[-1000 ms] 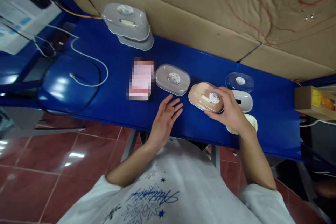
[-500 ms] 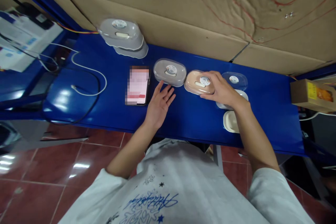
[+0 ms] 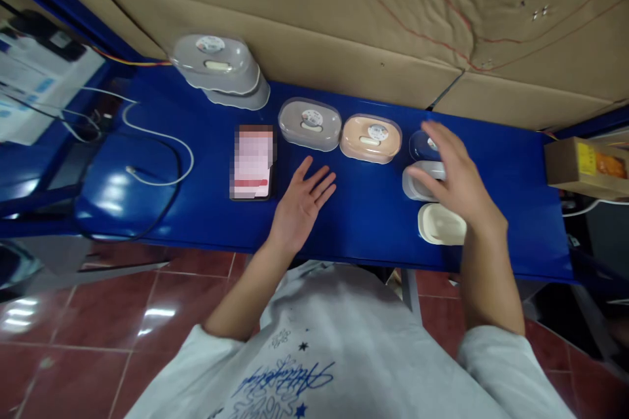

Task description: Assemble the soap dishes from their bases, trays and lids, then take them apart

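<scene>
Fingers released, left hand [image 3: 297, 209] splays by a glossy grey oval box [image 3: 304, 131], right hand [image 3: 462, 183] arches by a rounded white tub [image 3: 433, 169]

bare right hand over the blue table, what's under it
Below the bare right hand, partly visible: a clear oval plastic lid, a whitish oval container and a cream rounded tray. Their right ends are covered and cannot be seen.

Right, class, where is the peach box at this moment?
In the head view, the peach box sits on the blue table right of centre, between the lone grey box and the right hand.
</scene>
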`<state>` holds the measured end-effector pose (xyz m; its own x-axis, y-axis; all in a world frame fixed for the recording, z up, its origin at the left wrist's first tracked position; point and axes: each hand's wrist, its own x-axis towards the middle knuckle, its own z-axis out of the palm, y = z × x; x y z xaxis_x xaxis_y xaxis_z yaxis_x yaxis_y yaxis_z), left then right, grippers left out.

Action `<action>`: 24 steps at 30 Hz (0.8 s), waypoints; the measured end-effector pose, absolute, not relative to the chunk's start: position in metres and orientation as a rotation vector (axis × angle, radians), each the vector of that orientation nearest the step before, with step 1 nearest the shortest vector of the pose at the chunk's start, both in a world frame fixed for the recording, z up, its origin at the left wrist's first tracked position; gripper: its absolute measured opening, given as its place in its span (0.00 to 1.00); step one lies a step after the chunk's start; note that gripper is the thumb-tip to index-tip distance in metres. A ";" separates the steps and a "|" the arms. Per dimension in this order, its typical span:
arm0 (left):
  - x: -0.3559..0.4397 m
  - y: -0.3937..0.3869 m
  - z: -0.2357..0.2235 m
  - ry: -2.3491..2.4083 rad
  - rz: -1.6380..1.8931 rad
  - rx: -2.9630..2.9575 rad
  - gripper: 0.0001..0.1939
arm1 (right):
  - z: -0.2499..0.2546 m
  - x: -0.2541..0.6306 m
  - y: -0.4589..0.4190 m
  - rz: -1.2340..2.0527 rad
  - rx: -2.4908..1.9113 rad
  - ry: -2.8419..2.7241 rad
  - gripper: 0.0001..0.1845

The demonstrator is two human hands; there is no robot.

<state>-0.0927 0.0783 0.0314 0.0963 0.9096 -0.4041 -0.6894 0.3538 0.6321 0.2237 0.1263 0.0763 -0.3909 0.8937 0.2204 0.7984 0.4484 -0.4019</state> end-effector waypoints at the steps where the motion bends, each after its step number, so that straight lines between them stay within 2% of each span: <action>1: -0.093 0.069 0.032 0.853 1.178 0.298 0.36 | 0.080 0.232 0.100 0.270 -1.473 -2.244 0.34; 2: -0.093 0.060 0.032 0.846 1.143 0.284 0.34 | 0.081 0.241 0.072 0.209 -1.517 -2.197 0.27; 4: -0.091 0.045 0.031 0.831 1.045 0.258 0.31 | 0.072 0.256 0.023 0.140 -1.623 -2.199 0.20; 10: -0.060 0.026 0.025 0.724 0.830 0.243 0.26 | 0.022 0.247 -0.038 0.085 -1.716 -2.270 0.21; 14: -0.044 0.019 0.024 0.753 0.790 0.295 0.22 | 0.015 0.205 -0.032 0.227 -1.660 -2.150 0.29; 19: -0.046 0.009 0.022 0.796 0.883 0.226 0.19 | 0.030 0.142 -0.015 0.510 -1.467 -2.015 0.41; 22: -0.050 0.011 0.024 0.753 0.898 0.095 0.20 | 0.044 0.122 -0.002 0.671 -1.288 -2.186 0.44; 24: -0.052 0.016 0.026 0.753 0.932 0.042 0.21 | 0.051 0.127 0.008 0.663 -1.206 -2.264 0.44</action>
<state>-0.0523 0.0158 0.0261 0.3640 0.7381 -0.5681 -0.7103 0.6145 0.3433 0.1271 0.0082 0.0513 -0.4917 0.8499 0.1895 0.6135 0.4926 -0.6173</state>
